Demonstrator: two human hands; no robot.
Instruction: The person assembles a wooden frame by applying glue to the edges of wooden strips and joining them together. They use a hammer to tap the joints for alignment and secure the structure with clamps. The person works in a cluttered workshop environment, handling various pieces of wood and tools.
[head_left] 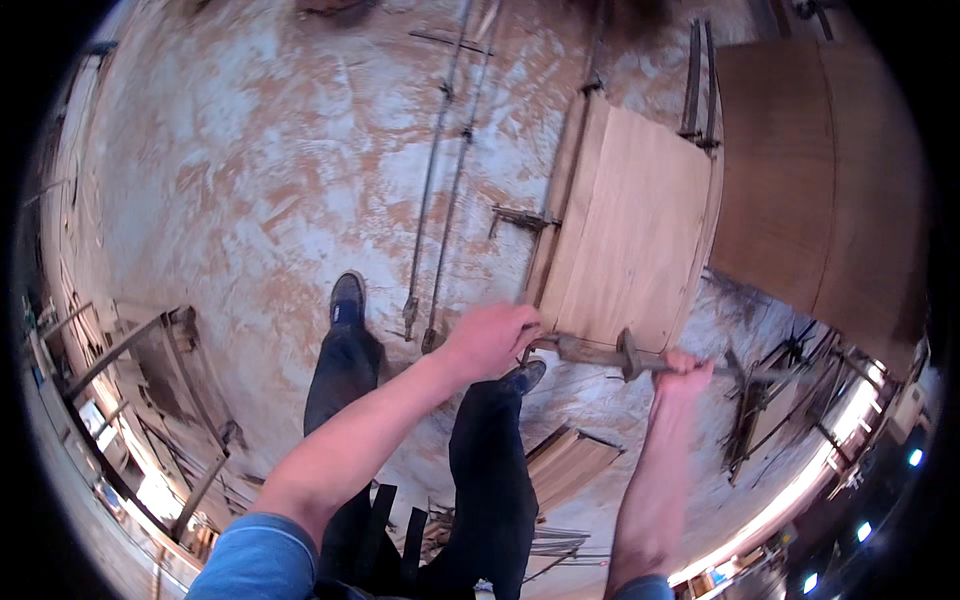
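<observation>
A pale wooden panel (635, 225) lies ahead of me to the right, with a bar clamp (590, 352) spanning its near end. My left hand (490, 340) is closed at the clamp's left end, its fingers curled by the panel's near left corner; the fingertips are partly hidden. Farther right, my right hand (685, 373) is wrapped in a fist around the clamp's bar, just past the upright jaw. A smaller clamp (525, 218) grips the panel's left edge.
Two long bar clamps (437, 195) lie on the stained floor (230, 180) left of the panel. Large brown boards (780, 170) stand at the right. More clamps (785, 390) and loose metal lie near right. A wooden piece (570, 465) rests by my leg; a frame (150, 370) stands far left.
</observation>
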